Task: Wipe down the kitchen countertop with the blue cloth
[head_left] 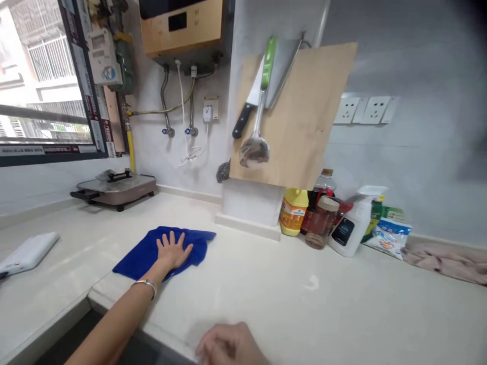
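Observation:
My left hand [173,249] lies flat, fingers spread, on a crumpled blue microfibre cloth [137,256], pressing it onto the pale stone countertop [289,299]. A metal bangle [145,286] circles that wrist. My right hand [224,344] sits at the bottom of the view by the counter's front edge, its fingers loosely curled around nothing. It is well away from the cloth, and only part of it shows.
A white tablet-like slab [28,252] lies at the left edge. An electric grill [116,188] stands in the corner. Bottles, a spray bottle [352,225] and packets line the wall. A cutting board [292,116] with a hanging knife and ladle rises behind.

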A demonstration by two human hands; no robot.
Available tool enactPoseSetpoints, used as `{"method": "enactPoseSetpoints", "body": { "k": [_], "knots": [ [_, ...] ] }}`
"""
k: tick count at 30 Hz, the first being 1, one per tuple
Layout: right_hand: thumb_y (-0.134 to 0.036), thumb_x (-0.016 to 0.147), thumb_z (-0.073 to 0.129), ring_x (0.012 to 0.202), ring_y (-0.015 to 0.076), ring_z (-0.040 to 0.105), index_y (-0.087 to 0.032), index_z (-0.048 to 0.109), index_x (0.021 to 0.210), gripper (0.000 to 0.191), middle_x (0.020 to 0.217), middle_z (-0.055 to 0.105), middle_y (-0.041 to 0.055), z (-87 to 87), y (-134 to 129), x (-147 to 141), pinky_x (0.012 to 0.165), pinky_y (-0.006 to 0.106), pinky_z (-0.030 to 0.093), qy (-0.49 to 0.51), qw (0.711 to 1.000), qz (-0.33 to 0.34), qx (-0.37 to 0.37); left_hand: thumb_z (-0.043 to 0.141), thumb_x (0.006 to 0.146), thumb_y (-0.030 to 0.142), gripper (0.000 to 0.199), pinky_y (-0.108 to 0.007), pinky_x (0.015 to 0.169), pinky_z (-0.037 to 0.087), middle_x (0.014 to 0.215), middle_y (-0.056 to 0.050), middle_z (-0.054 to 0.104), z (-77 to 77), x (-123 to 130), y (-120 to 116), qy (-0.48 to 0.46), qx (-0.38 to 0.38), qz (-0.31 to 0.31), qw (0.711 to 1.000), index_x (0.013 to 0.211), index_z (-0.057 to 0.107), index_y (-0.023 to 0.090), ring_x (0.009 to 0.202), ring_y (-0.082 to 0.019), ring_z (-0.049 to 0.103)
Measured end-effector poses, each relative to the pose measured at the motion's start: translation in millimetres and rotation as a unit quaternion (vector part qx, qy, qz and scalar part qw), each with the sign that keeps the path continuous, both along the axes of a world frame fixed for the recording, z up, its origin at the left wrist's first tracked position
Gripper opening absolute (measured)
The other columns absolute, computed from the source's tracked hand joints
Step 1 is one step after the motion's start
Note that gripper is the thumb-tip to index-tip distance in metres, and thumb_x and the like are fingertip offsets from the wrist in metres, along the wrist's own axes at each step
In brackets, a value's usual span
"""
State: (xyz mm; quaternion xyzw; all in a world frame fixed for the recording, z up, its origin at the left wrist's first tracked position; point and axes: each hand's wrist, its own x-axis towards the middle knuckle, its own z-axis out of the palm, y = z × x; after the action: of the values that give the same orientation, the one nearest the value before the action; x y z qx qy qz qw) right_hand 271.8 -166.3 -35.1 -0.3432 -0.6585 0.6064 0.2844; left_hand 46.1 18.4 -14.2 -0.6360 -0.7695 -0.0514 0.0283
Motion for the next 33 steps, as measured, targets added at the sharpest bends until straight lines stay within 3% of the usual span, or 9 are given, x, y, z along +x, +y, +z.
{"method": "enactPoseSetpoints", "body": {
  "k": [5, 11, 16, 20, 23, 25, 27, 29, 33],
  "knots": [
    [-0.072, 0.081, 0.050, 0.037, 0.0081, 0.052, -0.014, 0.064, 0.084, 0.060, 0.059, 0.064, 0.0019, 22.2, -14, 12, 0.037, 0.017, 0.037, 0.040, 0.989, -0.051, 0.130, 0.019, 0.089, 0.069, 0.081, -0.070, 0.112, 0.016, 0.159, -0.024, 0.020, -5.7, 70, -49, 0.014, 0.009, -0.063, 0.998, 0.153, 0.026, 0.020, 0.146, -0.046, 0.018],
    [-0.055, 0.090, 0.047, 0.052, 0.0142, 0.065, -0.017, 0.065, 0.086, 0.042, 0.067, 0.070, 0.0035, 50.8, -7, 58, 0.055, 0.025, 0.053, 0.054, 0.952, -0.167, 0.249, 0.028, 0.092, 0.059, 0.074, -0.074, 0.112, 0.013, 0.159, -0.022, 0.022, -23.6, 175, -81, 0.020, 0.008, -0.131, 0.991, 0.154, 0.025, 0.019, 0.145, -0.048, 0.017],
    [-0.043, 0.088, 0.045, 0.071, 0.0187, 0.070, -0.019, 0.068, 0.090, 0.033, 0.082, 0.074, 0.0066, 39.1, 11, 127, 0.076, 0.031, 0.056, -0.043, 0.881, -0.315, 0.352, 0.032, 0.092, 0.039, 0.067, -0.069, 0.117, 0.010, 0.160, -0.020, 0.018, -39.4, 284, -112, -0.012, -0.009, -0.229, 0.973, 0.154, 0.024, 0.016, 0.147, -0.044, 0.010],
    [-0.043, 0.084, 0.046, 0.080, 0.0215, 0.071, -0.017, 0.065, 0.100, 0.036, 0.090, 0.075, 0.0089, 29.4, 25, 176, 0.080, 0.035, 0.056, -0.058, 0.844, -0.444, 0.294, 0.060, 0.077, 0.043, 0.093, -0.069, 0.116, -0.007, 0.161, -0.020, 0.008, -25.7, 341, -135, -0.090, -0.051, -0.299, 0.949, 0.155, 0.018, 0.015, 0.146, -0.046, -0.007],
    [-0.046, 0.083, 0.045, 0.081, 0.0220, 0.072, -0.017, 0.062, 0.106, 0.040, 0.094, 0.075, 0.0090, 29.0, 33, 193, 0.078, 0.036, 0.057, -0.042, 0.825, -0.492, 0.276, 0.069, 0.067, 0.041, 0.096, -0.071, 0.113, -0.012, 0.160, -0.022, 0.010, -2.1, 331, -132, -0.234, -0.124, -0.341, 0.902, 0.151, 0.032, 0.012, 0.145, -0.049, -0.009],
    [-0.047, 0.085, 0.042, 0.084, 0.0230, 0.071, -0.018, 0.062, 0.107, 0.042, 0.094, 0.075, 0.0091, 27.3, 35, 193, 0.081, 0.038, 0.057, -0.080, 0.803, -0.511, 0.295, 0.071, 0.064, 0.045, 0.077, -0.066, 0.118, 0.010, 0.155, -0.015, 0.035, 13.2, 302, -120, -0.289, -0.143, -0.376, 0.869, 0.136, 0.058, 0.022, 0.146, -0.047, 0.014],
    [-0.043, 0.088, 0.037, 0.092, 0.0245, 0.070, -0.017, 0.062, 0.111, 0.044, 0.101, 0.074, 0.0109, 22.2, 36, 188, 0.088, 0.041, 0.054, -0.161, 0.784, -0.504, 0.325, 0.064, 0.072, 0.044, 0.045, -0.049, 0.116, 0.034, 0.136, -0.006, 0.061, 24.7, 266, -101, -0.354, -0.144, -0.401, 0.833, 0.112, 0.073, 0.028, 0.136, -0.033, 0.044],
    [-0.038, 0.090, 0.033, 0.111, 0.0260, 0.064, -0.013, 0.060, 0.121, 0.048, 0.117, 0.070, 0.0140, 14.9, 36, 178, 0.103, 0.043, 0.047, -0.258, 0.767, -0.464, 0.361, 0.048, 0.083, 0.045, 0.043, -0.038, 0.103, 0.049, 0.131, -0.005, 0.065, 31.1, 228, -81, -0.434, -0.111, -0.376, 0.811, 0.114, 0.071, 0.026, 0.125, -0.025, 0.056],
    [-0.046, 0.094, 0.036, 0.146, 0.0338, 0.028, -0.012, 0.043, 0.145, 0.062, 0.150, 0.044, 0.0176, 5.4, 39, 161, 0.121, 0.057, 0.011, -0.435, 0.753, -0.350, 0.347, 0.041, 0.086, 0.044, 0.054, -0.032, 0.085, 0.057, 0.130, -0.017, 0.063, 29.4, 173, -51, -0.557, -0.016, -0.246, 0.793, 0.124, 0.061, 0.012, 0.112, -0.023, 0.064]
  ]
}}
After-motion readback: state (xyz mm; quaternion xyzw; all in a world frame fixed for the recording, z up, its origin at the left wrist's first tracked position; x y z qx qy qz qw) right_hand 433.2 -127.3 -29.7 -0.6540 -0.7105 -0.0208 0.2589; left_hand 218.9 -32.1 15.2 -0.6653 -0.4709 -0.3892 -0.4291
